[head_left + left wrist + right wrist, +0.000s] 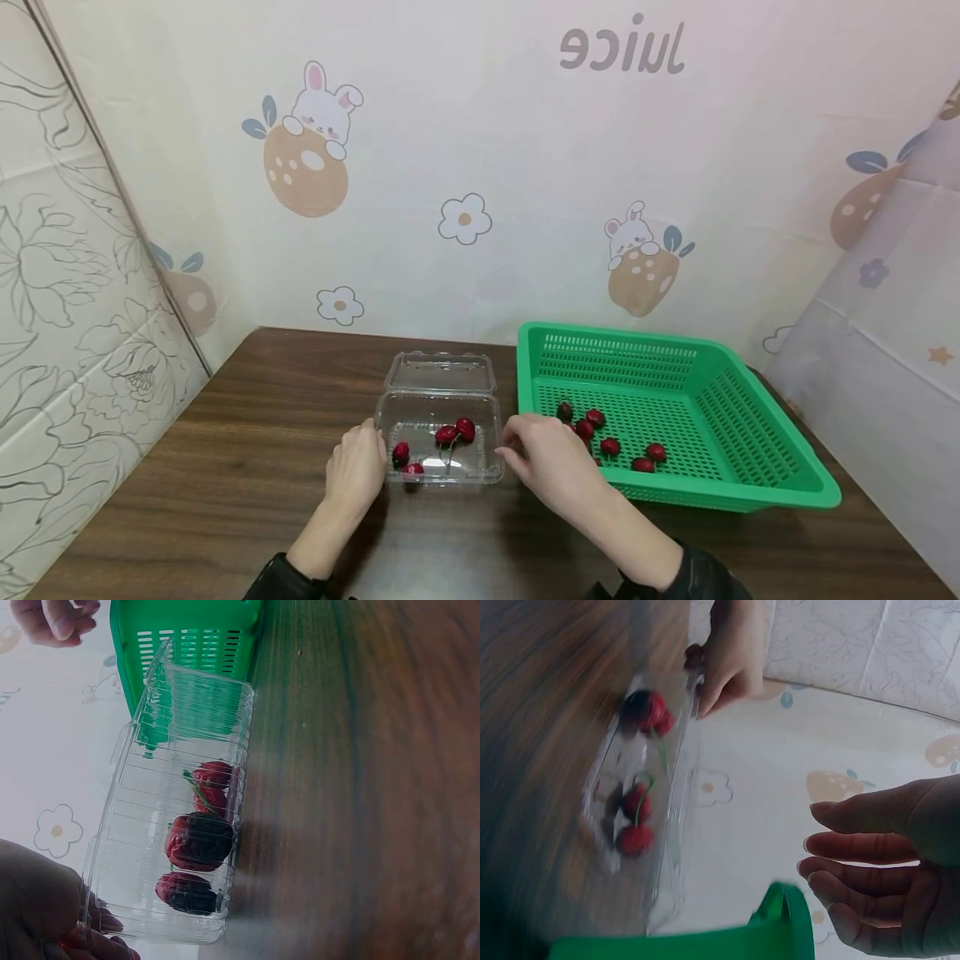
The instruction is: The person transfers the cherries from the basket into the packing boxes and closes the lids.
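Note:
A clear plastic clamshell box (480,458), its lid (440,372) folded back, stands on the table with several dark red cherries (465,430) inside. Two of these have joined green stems. My left hand (357,462) holds the box by its left rim; in the right wrist view the thumb of that left hand (735,667) lies along the edge. Between the box and a green basket (780,493), my right hand (555,458) hovers with nothing in its fingers. The right wrist view has its fingers (870,847) loosely bent and apart from the box.
Several more cherries (610,447) lie in the left part of the green basket, some partly hidden behind my right hand. The dark wooden table (247,450) ends at a printed cloth backdrop (420,275), with a patterned panel (82,333) at the left.

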The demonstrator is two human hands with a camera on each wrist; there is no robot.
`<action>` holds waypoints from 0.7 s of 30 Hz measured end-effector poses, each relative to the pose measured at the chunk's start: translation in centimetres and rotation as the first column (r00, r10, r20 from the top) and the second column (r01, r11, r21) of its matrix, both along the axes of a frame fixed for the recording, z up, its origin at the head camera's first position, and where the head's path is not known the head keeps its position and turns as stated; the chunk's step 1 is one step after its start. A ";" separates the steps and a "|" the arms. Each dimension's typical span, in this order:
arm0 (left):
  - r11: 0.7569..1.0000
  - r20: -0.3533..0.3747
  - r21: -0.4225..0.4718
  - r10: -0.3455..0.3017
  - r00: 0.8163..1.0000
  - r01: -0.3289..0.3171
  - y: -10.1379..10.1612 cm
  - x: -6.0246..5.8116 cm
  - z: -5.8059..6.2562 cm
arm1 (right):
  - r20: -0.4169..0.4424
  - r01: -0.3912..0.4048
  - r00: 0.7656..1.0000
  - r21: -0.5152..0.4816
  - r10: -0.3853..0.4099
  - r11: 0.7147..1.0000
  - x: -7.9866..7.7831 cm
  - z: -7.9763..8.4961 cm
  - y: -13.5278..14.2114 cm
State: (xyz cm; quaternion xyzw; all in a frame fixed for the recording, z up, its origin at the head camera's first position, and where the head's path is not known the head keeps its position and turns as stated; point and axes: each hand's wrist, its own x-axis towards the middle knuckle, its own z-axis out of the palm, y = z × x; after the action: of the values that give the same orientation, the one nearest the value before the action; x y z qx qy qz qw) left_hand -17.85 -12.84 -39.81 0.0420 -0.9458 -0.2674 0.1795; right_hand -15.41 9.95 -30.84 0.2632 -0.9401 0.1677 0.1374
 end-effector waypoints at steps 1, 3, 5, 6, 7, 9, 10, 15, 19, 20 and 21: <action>1.000 0.002 -0.001 -0.001 1.000 0.001 0.0 0.0 0.0 | -0.003 0.009 1.000 0.010 -0.009 1.000 -0.1 0.0 0.2; 1.000 0.003 -0.006 -0.003 1.000 0.003 0.0 0.0 0.0 | -0.010 0.022 1.000 0.027 -0.021 0.999 -0.2 0.0 0.7; 1.000 0.002 -0.011 -0.005 1.000 0.005 -0.1 0.0 0.0 | -0.006 0.033 0.999 0.038 -0.033 0.999 -0.4 0.1 1.2; 1.000 0.001 -0.013 -0.006 1.000 0.006 -0.1 0.0 0.0 | -0.004 0.038 0.999 0.043 -0.037 0.998 -0.5 0.1 1.4; 1.000 0.001 -0.015 -0.006 1.000 0.006 0.0 0.0 0.0 | -0.001 0.044 0.999 0.046 -0.044 0.998 -0.5 0.1 1.6; 1.000 0.000 -0.017 -0.007 1.000 0.007 0.0 0.0 -0.1 | 0.014 0.057 0.998 0.050 -0.058 0.997 -0.6 0.2 2.1; 1.000 -0.002 -0.018 -0.008 1.000 0.008 0.0 0.0 0.0 | 0.023 0.063 0.998 0.051 -0.065 0.997 -0.7 0.2 2.3; 1.000 -0.008 -0.022 -0.011 1.000 0.011 -0.1 0.0 0.0 | 0.049 0.077 0.996 0.067 -0.080 0.995 -1.0 0.5 3.4; 1.000 -0.011 -0.019 -0.008 1.000 0.008 -0.1 0.0 0.0 | 0.064 0.064 0.996 0.074 -0.068 0.995 -1.6 0.6 4.4; 1.000 -0.011 -0.019 -0.008 1.000 0.008 -0.1 0.0 0.0 | 0.069 0.059 0.996 0.073 -0.064 0.996 -1.8 0.5 4.6; 1.000 -0.012 -0.017 -0.008 1.000 0.007 -0.1 0.0 0.0 | 0.078 0.052 0.995 0.068 -0.058 0.996 -2.0 0.4 4.8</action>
State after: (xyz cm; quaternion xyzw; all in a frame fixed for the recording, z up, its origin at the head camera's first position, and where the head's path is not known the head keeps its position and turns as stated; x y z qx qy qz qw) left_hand -17.81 -12.93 -39.79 0.0354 -0.9471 -0.2602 0.1844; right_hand -17.40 14.76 -30.39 0.2347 -0.9568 0.1430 0.0953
